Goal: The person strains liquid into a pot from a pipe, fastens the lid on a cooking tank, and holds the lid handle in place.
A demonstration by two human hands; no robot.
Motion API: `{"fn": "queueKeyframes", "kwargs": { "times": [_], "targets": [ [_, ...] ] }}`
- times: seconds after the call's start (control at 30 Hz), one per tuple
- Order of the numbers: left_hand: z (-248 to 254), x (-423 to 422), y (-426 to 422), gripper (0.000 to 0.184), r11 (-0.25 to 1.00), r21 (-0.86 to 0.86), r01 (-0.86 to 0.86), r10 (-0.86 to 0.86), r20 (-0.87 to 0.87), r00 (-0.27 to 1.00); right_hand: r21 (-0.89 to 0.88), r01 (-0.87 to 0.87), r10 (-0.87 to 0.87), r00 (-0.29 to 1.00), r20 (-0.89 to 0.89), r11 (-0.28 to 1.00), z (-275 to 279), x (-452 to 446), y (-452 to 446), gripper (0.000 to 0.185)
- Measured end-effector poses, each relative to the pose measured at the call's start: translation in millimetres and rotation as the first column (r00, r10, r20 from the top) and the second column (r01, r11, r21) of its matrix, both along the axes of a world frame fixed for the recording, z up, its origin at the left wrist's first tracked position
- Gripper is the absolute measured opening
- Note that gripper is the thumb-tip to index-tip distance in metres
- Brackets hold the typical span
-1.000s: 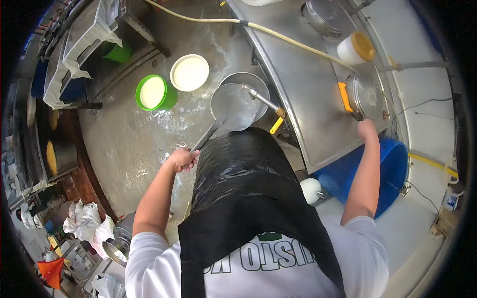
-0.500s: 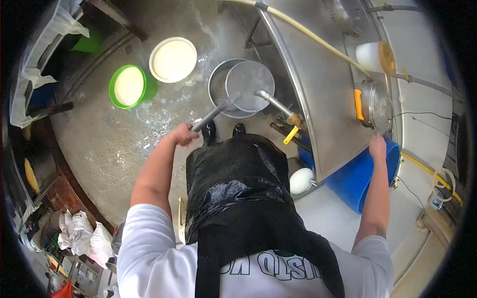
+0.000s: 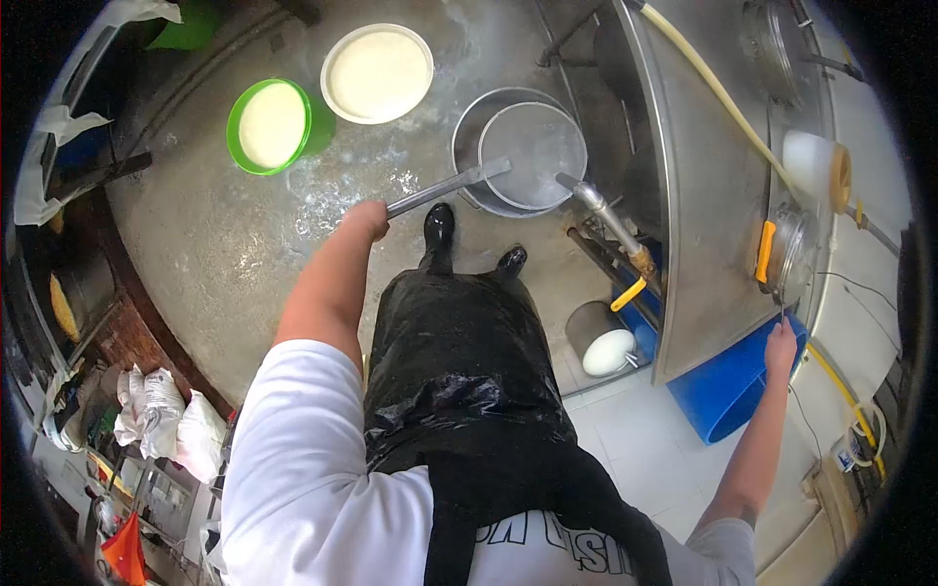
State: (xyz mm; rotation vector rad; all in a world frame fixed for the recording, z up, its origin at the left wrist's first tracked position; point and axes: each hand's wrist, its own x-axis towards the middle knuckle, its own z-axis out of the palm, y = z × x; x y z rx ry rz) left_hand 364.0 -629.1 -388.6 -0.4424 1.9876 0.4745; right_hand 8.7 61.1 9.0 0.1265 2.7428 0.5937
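My left hand (image 3: pixel 369 221) is closed round the long flat metal handle of a round, grey strainer (image 3: pixel 535 146). The strainer lies over the mouth of a large metal pot (image 3: pixel 469 127) on the floor. A steel outlet pipe (image 3: pixel 611 217) with a yellow valve lever (image 3: pixel 628 294) ends above the strainer. Far to the right, my right hand (image 3: pixel 780 352) is closed on a thin metal handle below a round metal fitting (image 3: pixel 789 256). An orange handle (image 3: pixel 765 251) stands at that fitting's side. What the thin handle belongs to is unclear.
A green bucket (image 3: pixel 311 127) and a white tub (image 3: pixel 427 83), both holding pale liquid, stand on the wet floor. The steel table (image 3: pixel 703 195) carries a yellowish hose (image 3: pixel 699 63). A blue barrel (image 3: pixel 718 396) and white rounded object (image 3: pixel 609 353) sit lower right.
The view has shifted, so the floor things appear higher and further right. My left hand still holds the strainer over the pot, and my right hand stays by the round fitting.
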Motion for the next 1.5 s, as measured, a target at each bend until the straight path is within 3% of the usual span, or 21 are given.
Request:
{"fn": "queueKeyframes", "kwargs": {
  "times": [0.17,0.23,0.27,0.3,0.33,0.47,0.5,0.6,0.63,0.67,0.73,0.77,0.83,0.87,0.9,0.93,1.1,1.2,1.4,1.5],
  "targets": [
    [10,3,16,0.046,0.971,-0.225,-0.081,0.095,0.054,0.994,-0.153,0.12,-0.118,0.993,0.018,0.981,3,-1,2,0.047],
    [42,-6,35,0.049,0.958,-0.265,-0.113,0.102,-0.055,0.993,-0.231,0.188,-0.183,0.982,0.043,0.954,4,4,-3,0.048],
    [48,-7,45,0.049,0.958,-0.267,-0.103,0.072,-0.125,0.99,-0.358,0.235,-0.232,0.971,0.052,0.904,5,5,3,0.048],
    [59,-13,58,0.047,0.965,-0.224,-0.139,0.102,-0.168,0.98,-0.477,0.276,-0.279,0.958,0.066,0.834,5,5,9,0.049],
    [71,-18,73,0.045,0.969,-0.177,-0.17,0.131,-0.211,0.969,-0.458,0.396,-0.376,0.916,0.139,0.796,29,17,-49,0.051],
    [104,-44,152,0.043,0.867,0.26,-0.424,0.489,-0.285,0.825,-0.508,0.463,-0.413,0.885,0.216,0.727,33,18,-31,0.051],
    [140,-62,173,0.043,0.823,0.346,-0.45,0.548,-0.273,0.791,-0.525,0.339,-0.301,0.94,0.16,0.781,20,12,-15,0.051],
    [178,-94,245,0.051,0.626,0.66,-0.416,0.711,-0.263,0.652,-0.434,-0.018,-0.007,0.998,-0.057,0.901,-9,6,36,0.05],
    [191,-103,270,0.051,0.553,0.732,-0.398,0.771,-0.27,0.576,-0.461,-0.002,-0.022,0.999,-0.048,0.887,-3,8,24,0.05],
    [198,-108,297,0.051,0.552,0.747,-0.37,0.762,-0.273,0.587,-0.456,0.028,-0.071,0.995,-0.077,0.889,3,13,12,0.051],
    [204,-117,336,0.054,0.258,0.862,-0.437,0.879,-0.021,0.477,-0.485,0.006,-0.071,0.991,-0.117,0.874,-3,10,27,0.052],
    [218,-124,346,0.054,0.269,0.86,-0.433,0.881,-0.038,0.472,-0.495,0.023,-0.089,0.99,-0.111,0.868,-1,12,19,0.052],
    [252,-134,358,0.05,0.65,0.677,-0.344,0.698,-0.354,0.622,-0.481,-0.014,-0.054,0.991,-0.126,0.876,-4,8,24,0.053],
    [250,-134,369,0.05,0.66,0.654,-0.371,0.705,-0.367,0.607,-0.449,-0.04,-0.024,0.99,-0.136,0.893,-6,9,22,0.053],
    [241,-136,380,0.047,0.673,0.609,-0.42,0.685,-0.298,0.665,-0.483,-0.013,-0.032,0.996,-0.084,0.875,17,18,-7,0.047],
    [232,-138,386,0.044,0.683,0.565,-0.463,0.667,-0.223,0.711,-0.486,-0.068,0.0,0.991,-0.137,0.871,0,14,13,0.043],
    [219,-149,389,0.039,0.679,0.589,-0.439,0.704,-0.35,0.618,-0.511,-0.178,0.046,0.965,-0.26,0.841,-26,1,39,0.032],
    [217,-159,396,0.035,0.672,0.579,-0.462,0.736,-0.45,0.506,-0.633,-0.05,-0.039,0.991,-0.125,0.773,-2,12,17,0.031],
    [217,-147,403,0.037,0.742,0.496,-0.451,0.667,-0.485,0.565,-0.596,-0.048,-0.026,0.993,-0.116,0.802,-7,8,23,0.029],
    [219,-143,401,0.037,0.738,0.495,-0.458,0.67,-0.465,0.578,-0.657,-0.059,-0.018,0.994,-0.109,0.751,-20,-2,38,0.029]
  ]
}}
